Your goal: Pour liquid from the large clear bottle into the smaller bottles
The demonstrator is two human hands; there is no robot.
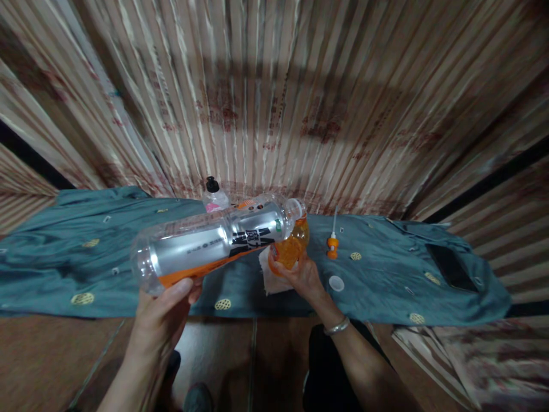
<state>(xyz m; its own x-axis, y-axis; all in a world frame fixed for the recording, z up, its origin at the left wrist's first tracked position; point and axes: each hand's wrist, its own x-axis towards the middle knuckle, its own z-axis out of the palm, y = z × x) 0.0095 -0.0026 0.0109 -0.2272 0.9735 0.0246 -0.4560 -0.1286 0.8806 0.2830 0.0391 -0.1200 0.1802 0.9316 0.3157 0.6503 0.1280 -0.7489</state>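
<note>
My left hand [165,309] grips the base end of a large clear plastic bottle [214,243] with a silver and orange label, held nearly on its side. Its open mouth tilts down to the right onto a small orange bottle [290,247]. My right hand [302,274] is wrapped round that small orange bottle, which sits on a white tissue [269,279] on the teal cloth [86,257]. A silver bracelet is on my right wrist.
An orange pump nozzle with a white tube [332,243] and a white cap [336,283] lie right of my right hand. A small clear bottle with a black cap [213,197] stands behind. A dark phone [450,267] lies far right. Striped curtains hang behind.
</note>
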